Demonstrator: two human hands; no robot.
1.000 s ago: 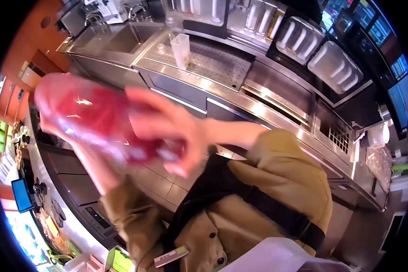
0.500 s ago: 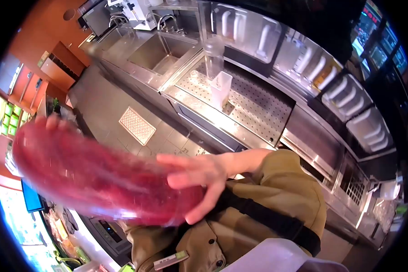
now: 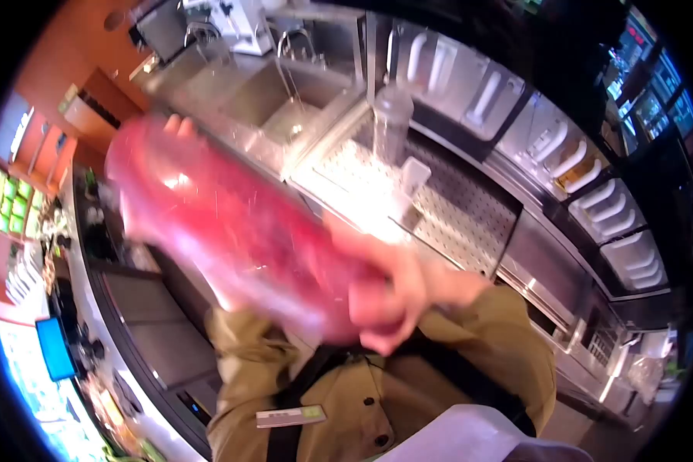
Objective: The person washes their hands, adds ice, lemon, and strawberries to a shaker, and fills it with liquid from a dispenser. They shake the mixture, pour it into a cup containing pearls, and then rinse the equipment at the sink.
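A long, shiny red package (image 3: 239,223), its surface glossy like clear plastic with mottled red inside, is held up slantwise in front of my chest. My right hand (image 3: 389,289) grips its lower right end, blurred by motion, with the fingers curled over that end. At the upper left end, the fingertips of my left hand (image 3: 179,125) show over the far edge. The rest of that hand is mostly hidden behind the package. What exactly the red stuff is, I cannot tell.
Beyond the package lies a steel counter with a sink (image 3: 292,115) and a perforated drain tray (image 3: 470,204). A clear tall container (image 3: 393,123) and a small clear jug (image 3: 413,179) stand there. Lidded bins with white handles (image 3: 550,142) line the back. At left is another counter (image 3: 104,308).
The package has moved up and to the right and tilts more steeply, both hands going with it. My view has turned, so more of the left counter shows.
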